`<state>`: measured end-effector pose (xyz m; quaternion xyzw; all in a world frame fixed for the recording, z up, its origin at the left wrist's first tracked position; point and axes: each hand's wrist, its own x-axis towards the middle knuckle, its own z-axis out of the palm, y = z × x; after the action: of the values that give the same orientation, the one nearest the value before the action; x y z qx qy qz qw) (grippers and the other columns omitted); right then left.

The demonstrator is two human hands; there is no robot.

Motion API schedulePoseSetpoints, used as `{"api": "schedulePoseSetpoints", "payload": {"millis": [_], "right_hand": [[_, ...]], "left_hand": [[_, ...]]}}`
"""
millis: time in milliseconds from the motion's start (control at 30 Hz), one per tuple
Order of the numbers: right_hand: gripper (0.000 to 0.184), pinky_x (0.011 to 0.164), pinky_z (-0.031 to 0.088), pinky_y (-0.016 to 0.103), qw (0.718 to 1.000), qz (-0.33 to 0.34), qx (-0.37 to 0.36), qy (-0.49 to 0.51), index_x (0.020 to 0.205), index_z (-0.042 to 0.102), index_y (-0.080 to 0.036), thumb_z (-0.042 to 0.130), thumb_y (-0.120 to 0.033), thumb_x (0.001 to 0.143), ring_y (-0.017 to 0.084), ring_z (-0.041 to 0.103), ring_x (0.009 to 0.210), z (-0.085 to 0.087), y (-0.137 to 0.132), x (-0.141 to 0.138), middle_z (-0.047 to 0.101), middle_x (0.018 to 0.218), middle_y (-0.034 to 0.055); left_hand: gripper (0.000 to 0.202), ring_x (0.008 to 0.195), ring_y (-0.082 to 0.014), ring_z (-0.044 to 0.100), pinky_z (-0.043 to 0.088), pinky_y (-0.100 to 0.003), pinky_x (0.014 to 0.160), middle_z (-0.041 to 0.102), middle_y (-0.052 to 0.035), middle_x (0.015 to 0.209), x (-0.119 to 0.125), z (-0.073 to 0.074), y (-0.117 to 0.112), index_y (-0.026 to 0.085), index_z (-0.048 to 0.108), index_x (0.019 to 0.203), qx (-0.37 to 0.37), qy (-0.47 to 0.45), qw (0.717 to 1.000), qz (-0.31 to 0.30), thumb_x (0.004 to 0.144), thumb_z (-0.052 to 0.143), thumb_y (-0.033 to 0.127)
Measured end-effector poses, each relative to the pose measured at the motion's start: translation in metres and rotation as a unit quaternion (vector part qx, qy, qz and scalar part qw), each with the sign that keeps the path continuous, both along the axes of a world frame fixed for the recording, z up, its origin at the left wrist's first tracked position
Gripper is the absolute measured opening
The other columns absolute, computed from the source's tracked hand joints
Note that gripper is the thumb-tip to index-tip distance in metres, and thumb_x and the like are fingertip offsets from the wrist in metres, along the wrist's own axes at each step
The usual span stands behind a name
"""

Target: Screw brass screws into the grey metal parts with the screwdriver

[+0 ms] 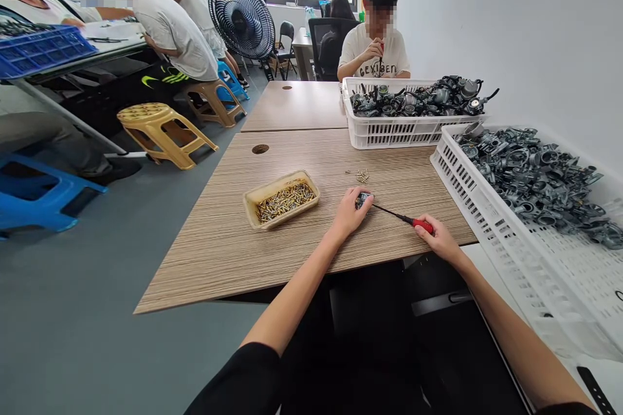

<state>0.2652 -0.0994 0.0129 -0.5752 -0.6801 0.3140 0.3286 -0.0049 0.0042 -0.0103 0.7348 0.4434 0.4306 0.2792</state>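
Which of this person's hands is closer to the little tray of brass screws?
The left. The left hand rests just right of the tray, holding a small metal part; the right hand is farther right, gripping the screwdriver.

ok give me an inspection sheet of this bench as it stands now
surface: wood-grain table, round holes in the top
job's things: small metal part on the table; red-handled screwdriver, tip at the part
clutter: tan tray of screws; loose screws; far white crate and near white crate, both holding grey metal parts
grippers: left hand holds the part; right hand grips the screwdriver handle
cables: nothing seen
surroundings: person seated opposite; floor fan; yellow stool; blue stool
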Motion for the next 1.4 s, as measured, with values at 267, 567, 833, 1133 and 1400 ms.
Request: {"api": "schedulePoseSetpoints", "payload": {"millis": [267,567,833,1133,1400], "right_hand": [[0.032,0.068,0.041,0.031,1.0,0.0,-0.001,-0.003,0.091,0.058,-0.023,0.054,-0.054,0.095,0.019,0.051,0.069,0.0004,-0.0001,-0.0004,0.057,0.077,0.0],[0.033,0.069,0.043,0.032,1.0,0.0,0.002,-0.01,0.091,0.059,-0.022,0.054,-0.055,0.095,0.019,0.051,0.07,-0.0003,0.0004,0.0001,0.06,0.078,0.0013],[0.031,0.068,0.041,0.031,1.0,0.003,0.008,-0.012,0.091,0.059,-0.022,0.054,-0.052,0.096,0.018,0.051,0.069,-0.0022,0.0007,0.0013,0.058,0.078,0.0004],[0.029,0.067,0.04,0.031,1.0,0.002,0.01,-0.013,0.09,0.058,-0.022,0.055,-0.05,0.096,0.018,0.051,0.07,-0.0023,0.0002,0.0009,0.056,0.077,-0.0003],[0.029,0.067,0.04,0.031,1.0,0.001,0.009,-0.013,0.091,0.058,-0.022,0.054,-0.05,0.096,0.018,0.051,0.07,-0.0033,-0.0001,0.0007,0.057,0.078,0.0002]], "left_hand": [[0.021,0.113,-0.0221,0.062,0.05,-0.037,0.102,0.067,-0.0063,0.113,-0.0003,-0.0008,-0.0001,0.024,0.064,0.108,-0.003,0.003,1.0,0.001,0.102,0.053,0.041],[0.02,0.112,-0.0225,0.062,0.05,-0.038,0.102,0.068,-0.0066,0.113,-0.0003,0.0009,-0.0003,0.024,0.064,0.107,-0.003,0.003,1.0,0.001,0.101,0.054,0.039],[0.02,0.11,-0.0214,0.063,0.05,-0.036,0.101,0.067,-0.0063,0.111,-0.0002,0.001,-0.0009,0.024,0.064,0.106,0.003,0.001,1.0,0.002,0.102,0.053,0.04],[0.021,0.112,-0.022,0.063,0.05,-0.037,0.101,0.068,-0.0068,0.113,-0.0007,0.0002,-0.0006,0.023,0.064,0.108,0.003,0.005,1.0,0.001,0.101,0.054,0.04],[0.021,0.112,-0.0218,0.063,0.05,-0.037,0.101,0.067,-0.0069,0.113,-0.0006,-0.0009,-0.0003,0.023,0.064,0.108,0.003,0.001,1.0,0.0,0.102,0.054,0.04]]}}
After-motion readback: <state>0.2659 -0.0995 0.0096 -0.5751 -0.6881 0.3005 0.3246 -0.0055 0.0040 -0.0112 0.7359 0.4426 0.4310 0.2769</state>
